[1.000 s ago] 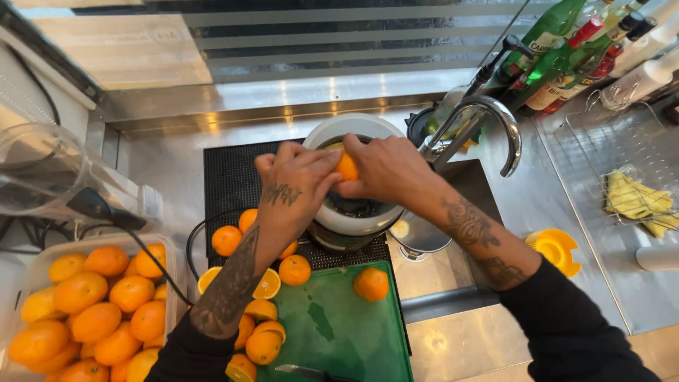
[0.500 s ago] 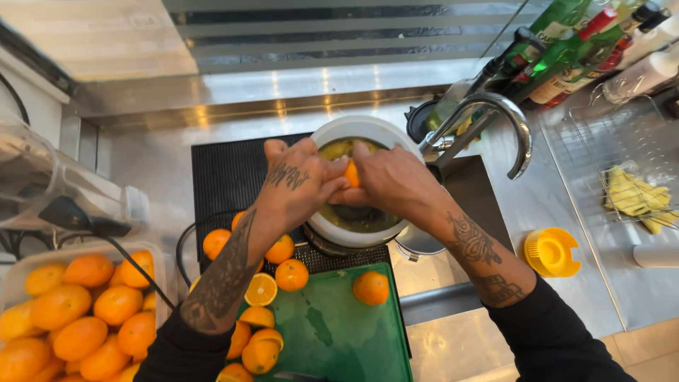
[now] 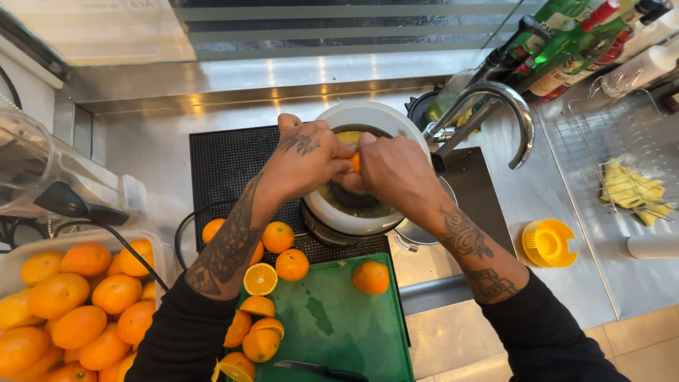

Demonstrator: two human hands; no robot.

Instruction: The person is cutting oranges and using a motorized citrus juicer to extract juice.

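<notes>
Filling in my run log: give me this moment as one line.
left hand: pressing orange half | right hand: same half | juicer: under it | cutting board: cut oranges, knife

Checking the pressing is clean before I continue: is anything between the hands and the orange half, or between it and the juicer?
Nothing visible. The left hand and right hand both grip the orange half, pressed directly into the white juicer bowl.

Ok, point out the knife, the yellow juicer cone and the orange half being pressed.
knife (image 3: 315, 368), head view, on its dark blade.
yellow juicer cone (image 3: 547, 242), head view, on its ridged centre.
orange half (image 3: 354, 162), head view, on the peel showing between the two hands.
</notes>
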